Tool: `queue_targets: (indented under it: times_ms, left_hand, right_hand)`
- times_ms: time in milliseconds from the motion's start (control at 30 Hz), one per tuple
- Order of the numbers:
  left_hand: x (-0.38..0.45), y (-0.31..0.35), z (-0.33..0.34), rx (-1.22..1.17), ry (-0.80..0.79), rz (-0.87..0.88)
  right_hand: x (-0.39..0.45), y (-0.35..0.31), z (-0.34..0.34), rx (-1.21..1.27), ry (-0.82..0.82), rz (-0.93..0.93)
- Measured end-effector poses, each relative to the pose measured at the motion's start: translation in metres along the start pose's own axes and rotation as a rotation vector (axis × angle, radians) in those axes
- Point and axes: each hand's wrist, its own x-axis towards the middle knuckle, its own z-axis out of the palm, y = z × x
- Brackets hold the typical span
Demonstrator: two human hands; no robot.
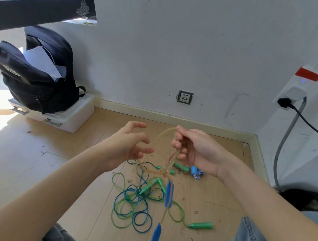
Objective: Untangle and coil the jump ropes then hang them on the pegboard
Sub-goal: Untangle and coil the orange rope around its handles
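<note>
My right hand [196, 149] grips several strands of a translucent tan jump rope [172, 162] held above the floor. A loop of that rope arcs over to my left hand [130, 144], whose fingers are spread and loosely curled beside the loop; whether they touch it is unclear. The tan rope hangs down to a knot, and its two blue handles [155, 237] dangle below. On the wooden floor underneath lies a tangle of green and blue ropes [131, 204] with green handles [201, 225]. A blue handle with a striped cord [196, 171] lies under my right hand.
A black backpack [35, 76] sits on a white lidded box [64, 118] at the left wall. A wall socket [185, 97] is straight ahead. A power strip with a black plug [287, 102] and cables hangs on the right wall. My knees in jeans frame the bottom corners.
</note>
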Motion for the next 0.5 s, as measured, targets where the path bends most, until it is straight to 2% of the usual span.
queue_targets:
  times_ms: [67,167,233,367,433,500]
  left_hand:
    - [-0.003,0.0,0.0,0.221,-0.104,0.057]
    - [-0.006,-0.003,0.004,0.387,-0.357,0.097]
    - [-0.004,-0.009,0.007,0.527,-0.405,0.125]
    - [0.009,-0.016,0.003,0.804,-0.264,0.187]
    - [0.016,-0.018,-0.007,0.926,-0.172,0.166]
    - [0.023,-0.025,-0.02,1.171,-0.102,0.114]
  right_hand:
    - [0.002,-0.002,-0.001,0.095,0.014,-0.05]
    - [0.003,-0.005,-0.003,0.184,0.011,-0.12]
    - [0.004,-0.004,-0.003,0.189,0.018,-0.135]
    - [0.007,-0.002,-0.008,0.19,0.198,-0.155]
    - [0.009,-0.005,-0.014,0.232,0.313,-0.172]
    - [0.01,-0.006,-0.018,0.275,0.374,-0.177]
